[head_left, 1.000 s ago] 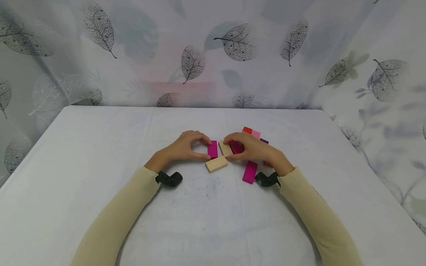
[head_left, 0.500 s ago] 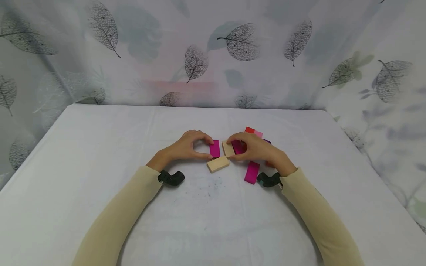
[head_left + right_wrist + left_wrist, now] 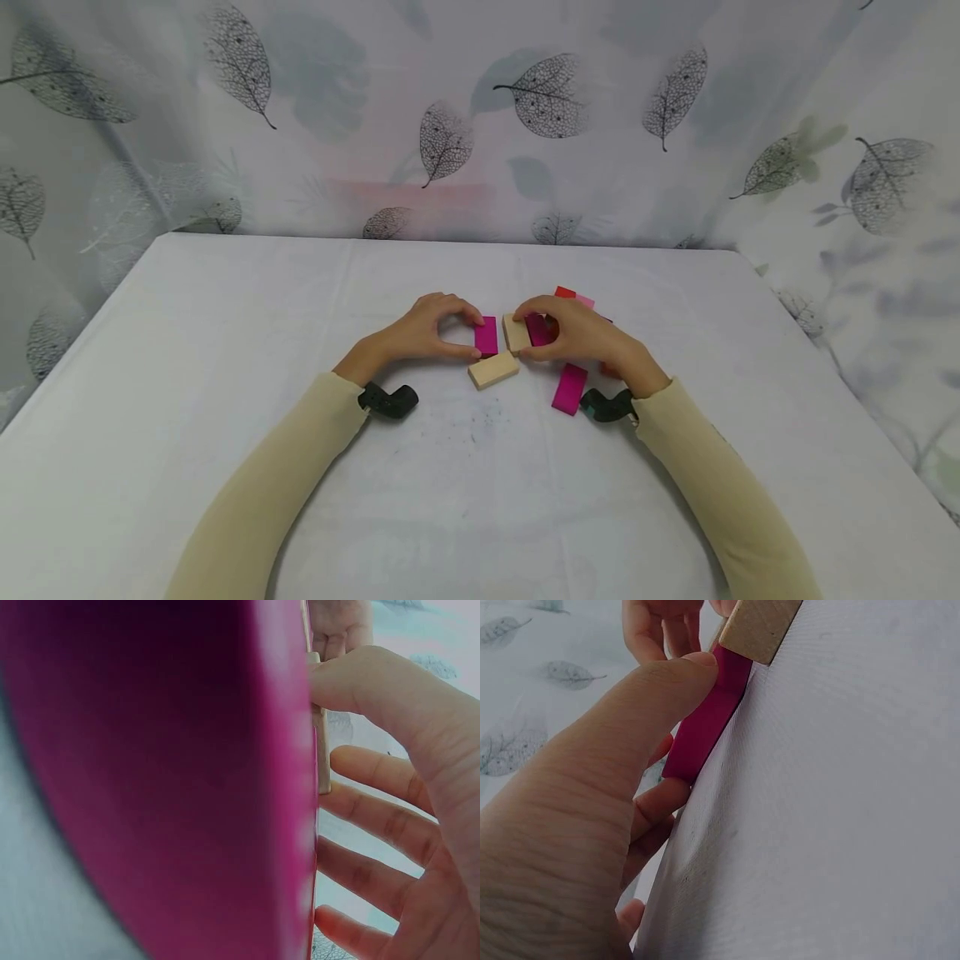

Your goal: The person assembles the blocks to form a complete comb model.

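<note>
In the head view my left hand (image 3: 429,332) pinches a magenta block (image 3: 486,336) between thumb and fingers. The left wrist view shows the thumb on top of that magenta block (image 3: 709,720), low against the white cloth. My right hand (image 3: 573,333) has thumb and index finger on opposite ends of a plain wooden block (image 3: 517,333), just right of the magenta one. Another plain wooden block (image 3: 493,371) lies at a slant in front of both. Under the right palm shows a second magenta block (image 3: 537,330), partly hidden.
A loose magenta block (image 3: 570,389) lies near the right wrist and looms large in the right wrist view. Behind the right hand are a red block (image 3: 566,292) and a pink block (image 3: 585,302). A leaf-patterned curtain (image 3: 480,125) hangs beyond the white table (image 3: 300,275).
The head view has shifted slightly, so everything sits a little farther right in it. Both hands keep their places on the same blocks.
</note>
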### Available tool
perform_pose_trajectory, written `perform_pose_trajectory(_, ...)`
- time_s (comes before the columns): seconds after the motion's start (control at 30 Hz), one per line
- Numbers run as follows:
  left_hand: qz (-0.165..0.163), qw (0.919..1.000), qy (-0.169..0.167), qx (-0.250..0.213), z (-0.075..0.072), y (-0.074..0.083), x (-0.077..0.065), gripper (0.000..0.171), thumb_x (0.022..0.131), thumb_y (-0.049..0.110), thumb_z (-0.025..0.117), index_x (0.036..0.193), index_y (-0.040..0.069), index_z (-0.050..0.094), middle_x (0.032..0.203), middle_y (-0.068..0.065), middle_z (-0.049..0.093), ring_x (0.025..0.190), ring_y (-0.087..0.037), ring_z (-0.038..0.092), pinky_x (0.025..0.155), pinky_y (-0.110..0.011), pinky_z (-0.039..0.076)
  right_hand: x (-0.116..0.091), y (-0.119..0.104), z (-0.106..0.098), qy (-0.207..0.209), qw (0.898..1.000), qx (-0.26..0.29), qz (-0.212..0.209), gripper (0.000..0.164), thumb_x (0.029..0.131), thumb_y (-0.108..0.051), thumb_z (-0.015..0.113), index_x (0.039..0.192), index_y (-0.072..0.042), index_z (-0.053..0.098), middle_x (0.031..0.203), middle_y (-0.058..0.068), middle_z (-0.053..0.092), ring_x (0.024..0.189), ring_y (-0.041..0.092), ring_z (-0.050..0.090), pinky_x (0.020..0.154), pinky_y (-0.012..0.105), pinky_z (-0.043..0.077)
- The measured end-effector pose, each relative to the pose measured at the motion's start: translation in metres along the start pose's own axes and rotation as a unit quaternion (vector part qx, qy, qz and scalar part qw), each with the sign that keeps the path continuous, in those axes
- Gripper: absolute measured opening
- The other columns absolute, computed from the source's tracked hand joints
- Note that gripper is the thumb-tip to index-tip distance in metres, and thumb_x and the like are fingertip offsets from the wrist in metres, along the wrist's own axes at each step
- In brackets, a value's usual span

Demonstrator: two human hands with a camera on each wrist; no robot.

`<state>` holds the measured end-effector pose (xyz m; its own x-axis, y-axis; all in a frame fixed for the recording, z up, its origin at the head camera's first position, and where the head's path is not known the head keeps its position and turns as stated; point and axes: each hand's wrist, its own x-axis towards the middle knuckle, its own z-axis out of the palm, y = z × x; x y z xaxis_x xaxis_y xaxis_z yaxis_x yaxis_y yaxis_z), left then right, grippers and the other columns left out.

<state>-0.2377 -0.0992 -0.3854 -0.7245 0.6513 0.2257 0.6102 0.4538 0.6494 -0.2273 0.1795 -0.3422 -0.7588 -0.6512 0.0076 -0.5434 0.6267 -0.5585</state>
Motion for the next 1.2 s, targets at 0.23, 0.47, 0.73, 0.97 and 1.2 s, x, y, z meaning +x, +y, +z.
perform_pose_trajectory(0.23, 0.001, 1.0, 0.0, 0.0, 0.001, 0.0, 0.001, 0.044, 0.079, 0.032, 0.081, 0.116, 0.016, 0.065, 0.111, 0.003, 0.065, 0.107, -0.015, 0.051, 0.107, -0.046, 0.026, 0.002, 0.004, -0.001, 0.01, 1.0, -0.001, -0.009, 0.05, 0.079, -0.023, 0.081, 0.122, -0.009, 0.062, 0.126, 0.006, 0.06, 0.115, 0.023, 0.053, 0.096, 0.041, 0.048)
perform_pose_trajectory(0.47, 0.006, 1.0, 0.001, 0.001, 0.001, -0.001, 0.001, 0.043, 0.079, 0.032, 0.082, 0.116, 0.016, 0.065, 0.111, 0.003, 0.065, 0.108, -0.015, 0.052, 0.106, -0.045, 0.028, 0.005, 0.003, -0.005, 0.021, 1.0, 0.004, -0.017, 0.05, 0.079, -0.022, 0.081, 0.122, -0.008, 0.06, 0.126, 0.009, 0.06, 0.114, 0.027, 0.057, 0.095, 0.045, 0.049)
perform_pose_trajectory(0.73, 0.008, 1.0, 0.002, 0.003, 0.0, 0.0, 0.001, 0.045, 0.078, 0.031, 0.082, 0.116, 0.016, 0.065, 0.111, 0.002, 0.065, 0.109, -0.015, 0.052, 0.107, -0.046, 0.027, 0.009, 0.0, -0.01, 0.028, 0.999, 0.008, -0.027, 0.052, 0.081, -0.021, 0.079, 0.126, -0.004, 0.058, 0.129, 0.012, 0.059, 0.114, 0.03, 0.058, 0.094, 0.049, 0.049)
perform_pose_trajectory(0.97, 0.005, 1.0, 0.001, -0.002, 0.0, 0.0, 0.0, 0.044, 0.078, 0.032, 0.082, 0.116, 0.016, 0.065, 0.112, 0.002, 0.065, 0.108, -0.016, 0.052, 0.105, -0.046, 0.028, 0.013, -0.002, -0.012, 0.028, 0.999, 0.004, -0.023, 0.052, 0.082, -0.021, 0.078, 0.127, -0.006, 0.057, 0.13, 0.012, 0.057, 0.113, 0.03, 0.058, 0.082, 0.044, 0.055)
perform_pose_trajectory(1.2, 0.006, 1.0, -0.001, -0.004, -0.001, 0.002, -0.001, 0.044, 0.079, 0.031, 0.082, 0.117, 0.016, 0.065, 0.111, 0.003, 0.065, 0.107, -0.015, 0.052, 0.103, -0.045, 0.029, 0.02, -0.003, -0.011, 0.029, 0.999, 0.007, -0.03, 0.05, 0.081, -0.019, 0.079, 0.125, -0.006, 0.058, 0.129, 0.011, 0.058, 0.111, 0.028, 0.06, 0.082, 0.042, 0.055)
